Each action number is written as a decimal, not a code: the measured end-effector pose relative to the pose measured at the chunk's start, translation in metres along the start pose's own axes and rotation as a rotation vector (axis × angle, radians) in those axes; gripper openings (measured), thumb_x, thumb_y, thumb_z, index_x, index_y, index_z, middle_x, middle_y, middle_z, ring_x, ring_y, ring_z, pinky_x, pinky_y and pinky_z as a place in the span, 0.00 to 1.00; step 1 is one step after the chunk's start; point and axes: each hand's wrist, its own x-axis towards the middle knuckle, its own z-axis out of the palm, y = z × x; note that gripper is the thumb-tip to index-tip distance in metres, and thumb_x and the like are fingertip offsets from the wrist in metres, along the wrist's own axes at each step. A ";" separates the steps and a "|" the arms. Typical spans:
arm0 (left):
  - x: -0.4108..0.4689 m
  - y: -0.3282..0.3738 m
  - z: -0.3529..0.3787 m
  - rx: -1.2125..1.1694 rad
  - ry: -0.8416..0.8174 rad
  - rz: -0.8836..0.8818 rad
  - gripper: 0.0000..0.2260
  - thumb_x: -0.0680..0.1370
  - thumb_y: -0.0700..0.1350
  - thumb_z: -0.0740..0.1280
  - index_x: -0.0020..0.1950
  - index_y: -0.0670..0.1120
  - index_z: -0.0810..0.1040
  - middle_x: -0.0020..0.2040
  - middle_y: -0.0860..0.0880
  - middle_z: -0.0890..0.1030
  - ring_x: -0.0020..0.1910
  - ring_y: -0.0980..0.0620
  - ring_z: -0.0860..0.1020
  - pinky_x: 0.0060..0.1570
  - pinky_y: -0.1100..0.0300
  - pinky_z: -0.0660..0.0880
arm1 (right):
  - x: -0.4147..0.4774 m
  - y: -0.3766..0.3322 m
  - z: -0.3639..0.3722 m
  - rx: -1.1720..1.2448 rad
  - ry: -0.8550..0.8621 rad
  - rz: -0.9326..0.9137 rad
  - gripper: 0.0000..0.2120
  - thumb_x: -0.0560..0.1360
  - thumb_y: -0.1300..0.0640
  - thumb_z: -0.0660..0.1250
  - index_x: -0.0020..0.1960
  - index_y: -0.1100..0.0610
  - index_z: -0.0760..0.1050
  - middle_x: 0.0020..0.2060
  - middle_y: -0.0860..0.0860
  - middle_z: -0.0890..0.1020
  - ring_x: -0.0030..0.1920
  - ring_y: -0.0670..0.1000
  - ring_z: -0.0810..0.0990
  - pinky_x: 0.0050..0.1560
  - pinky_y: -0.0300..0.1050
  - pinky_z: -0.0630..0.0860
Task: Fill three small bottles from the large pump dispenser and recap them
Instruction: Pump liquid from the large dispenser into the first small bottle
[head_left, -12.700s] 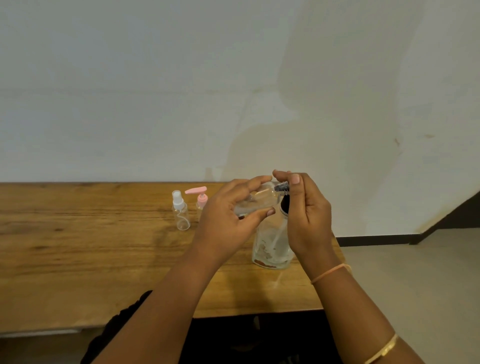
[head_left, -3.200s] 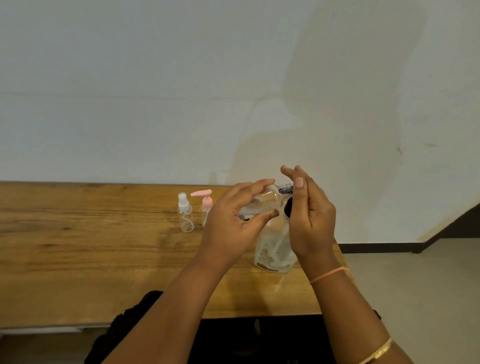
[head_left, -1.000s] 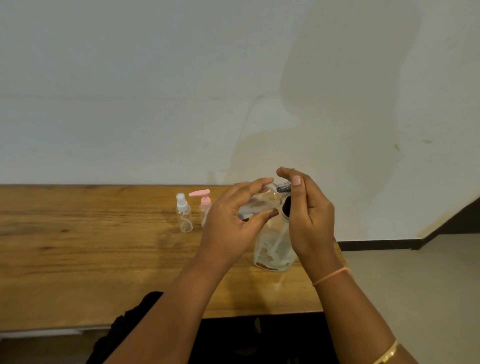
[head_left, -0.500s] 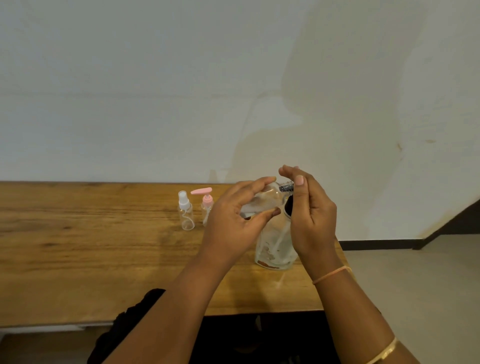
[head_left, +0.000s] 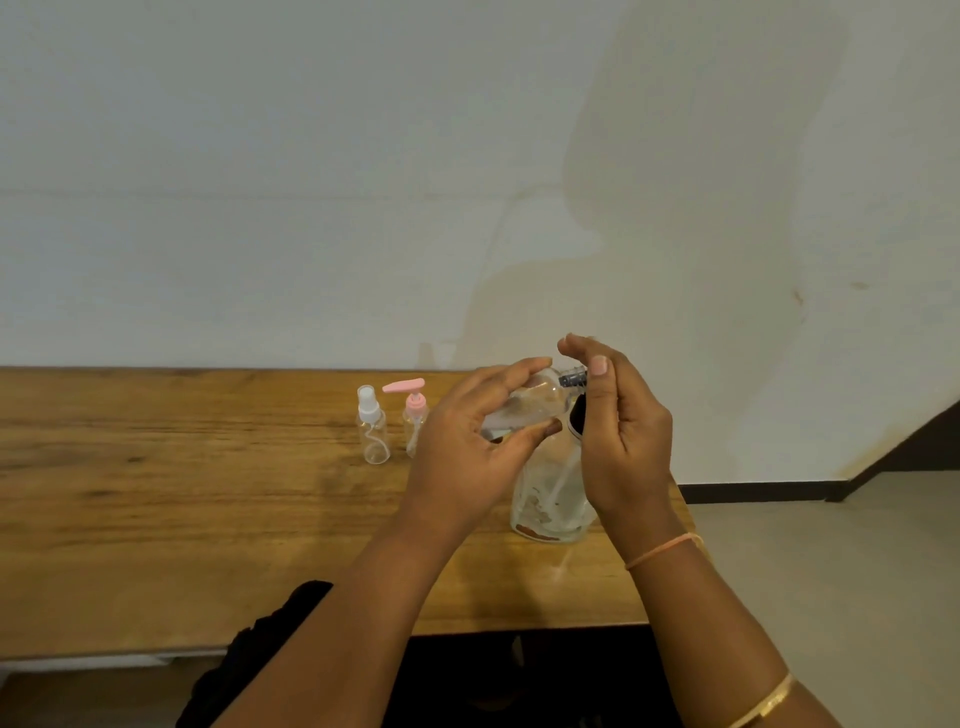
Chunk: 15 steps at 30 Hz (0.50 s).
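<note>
My left hand (head_left: 467, 457) grips a small clear bottle (head_left: 524, 405), tilted on its side with its mouth at the dark nozzle (head_left: 571, 379) of the large pump dispenser (head_left: 550, 499). The dispenser is a clear bottle standing near the table's right end, with a dip tube inside. My right hand (head_left: 623, 441) lies over the pump head, fingers bent over its top and thumb beside the nozzle; the pump head itself is mostly hidden. Two other small bottles stand behind on the left: one with a white spray cap (head_left: 371, 426), one with a pink pump cap (head_left: 414, 415).
The wooden table (head_left: 156, 493) runs left from my hands and ends just right of the dispenser. A pale wall stands right behind it. Light floor and a dark skirting lie to the right. Dark clothing shows at the table's near edge.
My right hand dipped on the pump head a second ago and has risen again. My left hand keeps the small bottle at the nozzle. The two capped bottles have not moved.
</note>
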 end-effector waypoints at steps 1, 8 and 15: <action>0.001 0.000 0.000 0.001 0.005 0.008 0.24 0.69 0.42 0.75 0.60 0.60 0.73 0.53 0.58 0.79 0.56 0.68 0.74 0.53 0.78 0.67 | 0.001 -0.002 0.001 -0.006 -0.001 -0.012 0.13 0.80 0.48 0.52 0.57 0.42 0.73 0.54 0.46 0.81 0.61 0.47 0.76 0.61 0.52 0.74; 0.000 -0.003 0.001 0.002 -0.014 -0.028 0.25 0.69 0.42 0.75 0.58 0.64 0.71 0.53 0.60 0.78 0.55 0.71 0.72 0.52 0.80 0.65 | -0.001 0.006 0.005 -0.094 0.028 -0.018 0.16 0.80 0.48 0.51 0.55 0.49 0.75 0.49 0.39 0.80 0.54 0.43 0.79 0.55 0.56 0.76; -0.002 0.001 0.000 -0.002 0.000 -0.005 0.25 0.69 0.42 0.75 0.59 0.62 0.72 0.54 0.59 0.79 0.56 0.70 0.73 0.51 0.79 0.66 | -0.001 0.001 0.000 -0.005 0.017 0.010 0.14 0.79 0.47 0.51 0.56 0.42 0.75 0.54 0.41 0.80 0.64 0.46 0.74 0.63 0.56 0.71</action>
